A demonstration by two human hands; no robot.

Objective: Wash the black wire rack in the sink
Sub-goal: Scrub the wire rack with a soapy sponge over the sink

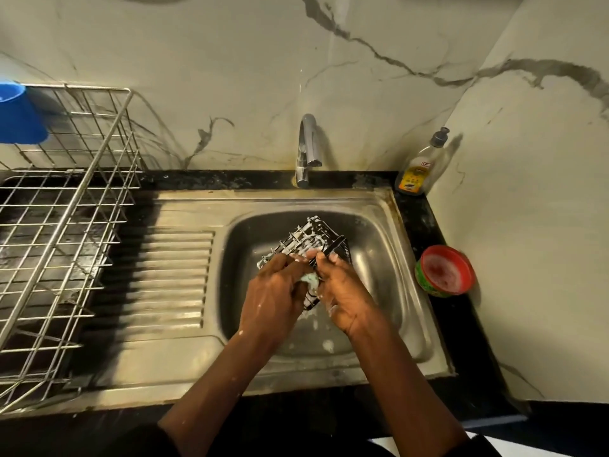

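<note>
A black wire rack (311,240), streaked with white foam, is held tilted over the basin of the steel sink (372,239). My left hand (273,291) grips the rack's near left side, its fingers curled through the wires. My right hand (342,295) grips the rack's near right side. A pale green sponge (311,281) shows between the two hands; which hand holds it I cannot tell. The rack's lower part is hidden behind my hands. No water runs from the tap (308,150).
A ribbed steel drainboard (174,278) lies left of the basin. A large metal dish rack (62,232) with a blue bowl (18,115) stands at far left. A dish soap bottle (420,166) and a red tub of soap (445,270) sit on the black counter at right.
</note>
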